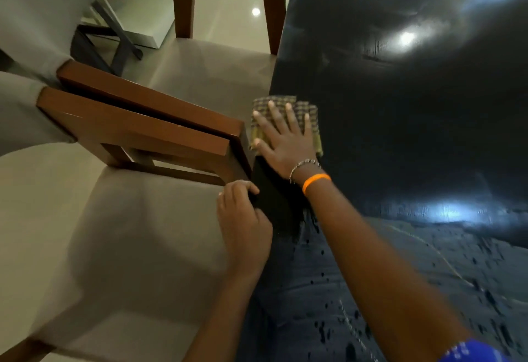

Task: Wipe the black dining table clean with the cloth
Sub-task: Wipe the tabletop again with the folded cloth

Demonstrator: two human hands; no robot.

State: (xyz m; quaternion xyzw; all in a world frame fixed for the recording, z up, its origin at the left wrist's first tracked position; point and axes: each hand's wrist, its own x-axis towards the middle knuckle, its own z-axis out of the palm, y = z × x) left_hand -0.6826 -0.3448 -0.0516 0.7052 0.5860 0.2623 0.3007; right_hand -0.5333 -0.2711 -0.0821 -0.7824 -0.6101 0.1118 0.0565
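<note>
While left hand (243,218) grips table (400,104) corner, cloth (285,121) under flat right hand (285,144).

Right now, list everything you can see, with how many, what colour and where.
table: one, glossy black, right side of the view, ceiling lights reflected in it
cloth: one, checked yellow and dark, flat on the table's left edge
chairs: two, brown wood frames with beige seats, pulled up to the table's left side
floor: pale glossy tiles, far left beyond the chairs
wristband: one, orange, on the right wrist
bracelet: one, beaded, silvery, just above the wristband
left hand: fingers curled round the table's near left edge
right hand: fingers spread flat, pressing on the cloth
</note>
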